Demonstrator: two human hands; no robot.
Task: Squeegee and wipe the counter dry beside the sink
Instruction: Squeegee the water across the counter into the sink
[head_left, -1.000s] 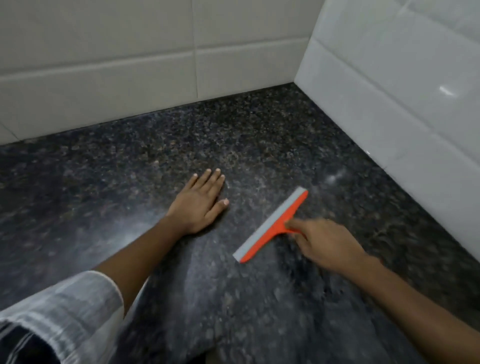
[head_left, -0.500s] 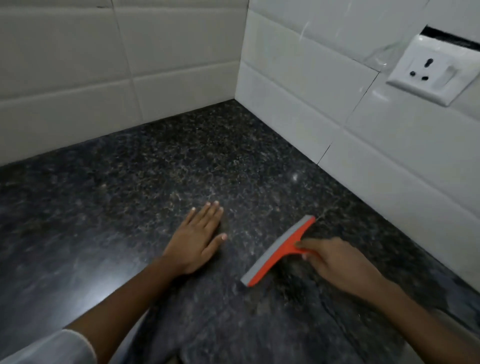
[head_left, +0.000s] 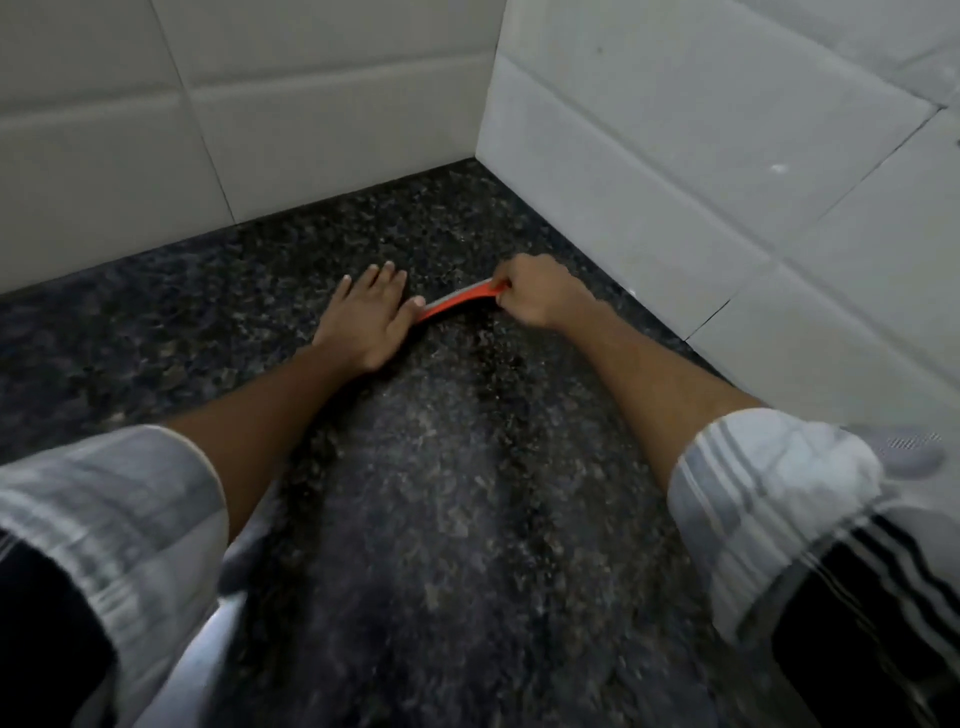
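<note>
Fingers of your right hand (head_left: 540, 296) gripped the orange squeegee (head_left: 457, 301); your left hand (head_left: 371, 319) lay flat, fingers together, on the granite counter (head_left: 441, 493).

No text, label, brand, number or sign can be read anywhere in this view.
</note>
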